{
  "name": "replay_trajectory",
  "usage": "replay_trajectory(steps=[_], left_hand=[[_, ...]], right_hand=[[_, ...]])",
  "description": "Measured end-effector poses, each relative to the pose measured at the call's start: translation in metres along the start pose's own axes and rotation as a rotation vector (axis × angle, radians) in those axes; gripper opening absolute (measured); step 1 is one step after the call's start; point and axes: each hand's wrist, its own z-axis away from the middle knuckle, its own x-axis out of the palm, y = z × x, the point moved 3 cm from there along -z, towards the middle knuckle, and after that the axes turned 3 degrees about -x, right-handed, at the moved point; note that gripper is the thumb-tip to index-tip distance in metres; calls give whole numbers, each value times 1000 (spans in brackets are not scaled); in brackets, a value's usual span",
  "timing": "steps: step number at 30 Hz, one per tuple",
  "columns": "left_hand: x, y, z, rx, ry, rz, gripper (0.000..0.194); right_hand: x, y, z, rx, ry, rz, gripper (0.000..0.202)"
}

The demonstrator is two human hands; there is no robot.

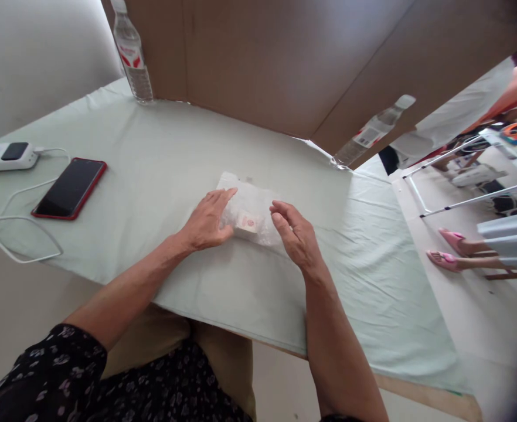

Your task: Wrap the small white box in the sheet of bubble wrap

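Observation:
A small whitish box with a reddish print (247, 223) lies on a sheet of clear plastic, which looks like bubble wrap (256, 200), in the middle of the table. To its left is my left hand (208, 221), palm turned inward, thumb and fingers apart, at the wrap's left edge. On the other side my right hand (299, 237) is open with slightly bent fingers, at the wrap's right edge. Neither hand holds anything. I cannot tell whether the fingertips touch the wrap.
The table has a pale green cloth (373, 281). A phone (70, 187), white cable (25, 218) and power strip (6, 157) are at left. Two bottles (134, 64) (373, 133) stand by a cardboard panel (258, 58). A person's feet (454, 252) show at right.

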Motion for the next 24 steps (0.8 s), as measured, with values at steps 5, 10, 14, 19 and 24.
replay_trajectory(steps=[5, 10, 14, 19, 24], left_hand=[[-7, -2, -2, -184, -89, 198, 73], [-29, 1, -4, -352, -263, 734, 49], [-24, -4, -1, -457, -592, 572, 28], [-14, -1, -4, -197, -241, 199, 22], [-5, 5, -1, -12, -302, 109, 63]], right_hand=[[-2, 10, 0, 96, -40, -145, 46], [-6, -5, 4, 83, -350, -411, 36], [8, -11, 12, 166, -839, -315, 33], [5, -8, 6, 92, -545, -192, 26], [4, -5, 2, -84, -103, -42, 36]])
